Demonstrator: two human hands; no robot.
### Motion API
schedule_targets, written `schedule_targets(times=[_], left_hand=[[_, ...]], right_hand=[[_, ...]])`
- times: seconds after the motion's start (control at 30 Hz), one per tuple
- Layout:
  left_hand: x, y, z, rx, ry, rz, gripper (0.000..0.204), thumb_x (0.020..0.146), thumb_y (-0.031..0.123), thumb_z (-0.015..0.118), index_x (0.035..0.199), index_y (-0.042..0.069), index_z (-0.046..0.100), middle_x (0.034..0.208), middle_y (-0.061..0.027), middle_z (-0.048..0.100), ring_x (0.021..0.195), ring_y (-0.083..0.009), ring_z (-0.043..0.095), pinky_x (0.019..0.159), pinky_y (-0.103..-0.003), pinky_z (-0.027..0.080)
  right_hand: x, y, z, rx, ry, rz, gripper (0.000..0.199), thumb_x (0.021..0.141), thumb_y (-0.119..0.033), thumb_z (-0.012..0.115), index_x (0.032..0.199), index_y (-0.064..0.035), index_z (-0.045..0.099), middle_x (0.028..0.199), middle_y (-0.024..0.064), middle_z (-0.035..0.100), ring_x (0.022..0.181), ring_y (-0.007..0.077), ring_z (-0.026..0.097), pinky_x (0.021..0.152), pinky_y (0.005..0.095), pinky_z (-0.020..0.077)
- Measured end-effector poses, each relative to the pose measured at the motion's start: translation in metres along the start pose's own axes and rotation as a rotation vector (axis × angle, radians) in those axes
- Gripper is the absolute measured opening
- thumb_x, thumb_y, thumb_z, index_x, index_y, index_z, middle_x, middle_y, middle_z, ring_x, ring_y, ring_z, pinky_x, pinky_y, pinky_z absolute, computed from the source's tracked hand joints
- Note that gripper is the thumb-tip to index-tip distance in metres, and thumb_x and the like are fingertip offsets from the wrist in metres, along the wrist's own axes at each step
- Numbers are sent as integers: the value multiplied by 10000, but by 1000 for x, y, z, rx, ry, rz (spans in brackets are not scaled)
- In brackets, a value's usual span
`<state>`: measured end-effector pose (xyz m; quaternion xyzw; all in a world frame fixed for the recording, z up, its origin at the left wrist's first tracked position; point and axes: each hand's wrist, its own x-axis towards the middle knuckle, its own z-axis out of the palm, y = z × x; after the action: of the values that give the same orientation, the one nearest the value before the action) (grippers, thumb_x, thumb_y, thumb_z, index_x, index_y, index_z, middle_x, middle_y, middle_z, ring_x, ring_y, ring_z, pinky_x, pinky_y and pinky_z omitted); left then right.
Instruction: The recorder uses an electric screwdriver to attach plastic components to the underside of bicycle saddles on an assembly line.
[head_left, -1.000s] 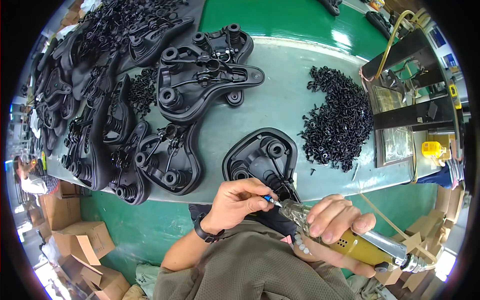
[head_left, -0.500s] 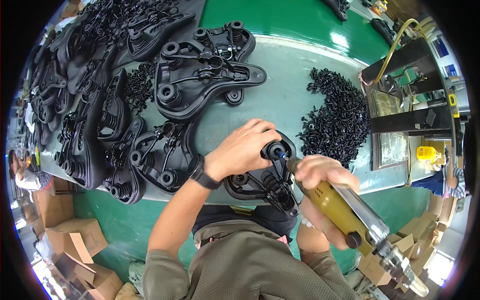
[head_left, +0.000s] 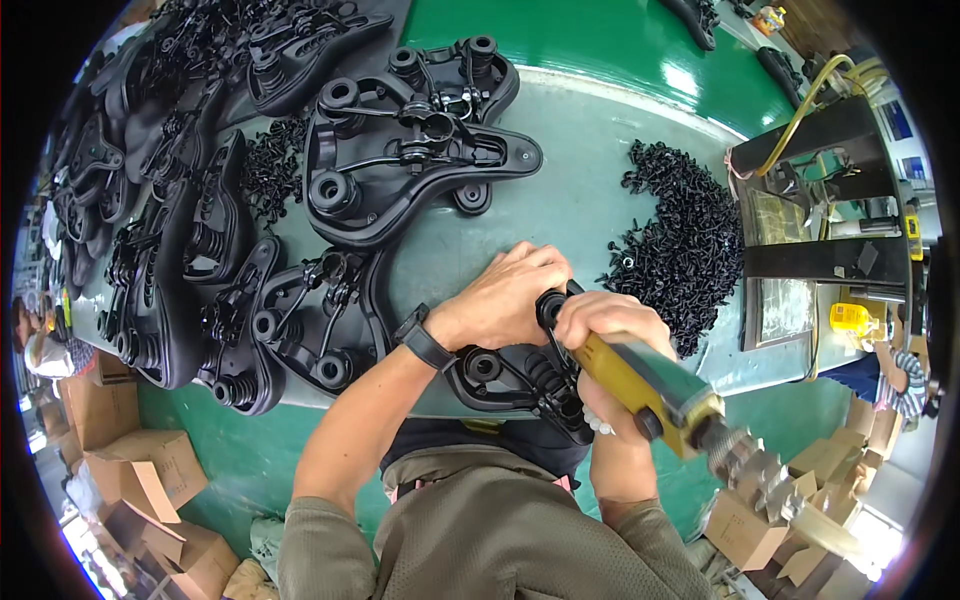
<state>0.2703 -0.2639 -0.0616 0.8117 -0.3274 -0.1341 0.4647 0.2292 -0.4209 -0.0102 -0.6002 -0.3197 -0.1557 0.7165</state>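
Note:
A black bicycle saddle (head_left: 500, 395) lies underside up at the near edge of the table, showing its rails, clamp and round spring ends. My left hand (head_left: 512, 292) grips its far edge, fingers curled over the rim and partly hidden. Wrapped round a yellow power screwdriver (head_left: 640, 378), my right hand (head_left: 613, 332) holds the tool slanted, its front end down at the saddle's far right spring end. The bit is hidden behind my fingers. More upturned saddles stand left of my left hand, the nearest saddle (head_left: 330, 320) beside my wrist.
A heap of small black screws (head_left: 685, 245) spreads on the table (head_left: 560, 150) right of my hands. Beyond it stands a black metal frame (head_left: 815, 255) with a yellow hose (head_left: 800, 105). Saddles crowd the left side. Cardboard boxes (head_left: 150, 475) sit on the green floor.
The screwdriver has moved left and inward, its front end now closer against the saddle. The bit, visible before, is now hidden. My left hand has shifted slightly right.

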Motion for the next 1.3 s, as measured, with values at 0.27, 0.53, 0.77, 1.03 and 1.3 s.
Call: schedule_targets(times=[0.27, 0.53, 0.77, 1.03, 1.3], left_hand=[[2, 10, -6, -52, 4, -65, 414, 615, 68, 761, 967, 41, 544, 1271, -149, 569, 1155, -357, 548, 981, -395, 438], [164, -5, -5, -380, 928, -503, 594, 683, 293, 781, 1074, -96, 562, 1042, -243, 650, 987, -338, 634, 886, -377, 490], [106, 11, 31, 153, 256, -160, 242, 862, 199, 652, 1046, 42, 668, 927, -146, 689, 832, -242, 672, 780, -368, 529], [66, 6, 73, 557, 55, 25, 193, 870, 191, 650, 1033, 90, 646, 973, -65, 572, 919, -271, 567, 750, -388, 508], [8, 10, 72, 233, 361, -63, 174, 908, 135, 638, 1056, 45, 619, 924, -74, 615, 797, -232, 597, 746, -325, 493]], right_hand=[[10, -64, -17, 199, 261, -30, 768, 784, -705, 614, 1153, -34, 554, 828, 97, 650, 711, 241, 637, 680, 389, 524], [-4, -124, -53, 356, 347, -141, 850, 805, -782, 500, 1189, -24, 495, 735, 94, 615, 593, 262, 610, 584, 405, 529], [-50, -131, -86, 225, 427, -124, 892, 786, -811, 485, 1183, -13, 507, 749, 109, 597, 635, 261, 608, 602, 397, 510], [-70, -124, -80, 231, 504, -59, 927, 761, -871, 410, 1145, -34, 514, 692, 74, 581, 559, 228, 574, 554, 373, 499], [-73, -115, -74, 303, 517, -112, 979, 749, -863, 444, 1160, 25, 484, 768, 151, 601, 638, 287, 601, 632, 434, 511]])
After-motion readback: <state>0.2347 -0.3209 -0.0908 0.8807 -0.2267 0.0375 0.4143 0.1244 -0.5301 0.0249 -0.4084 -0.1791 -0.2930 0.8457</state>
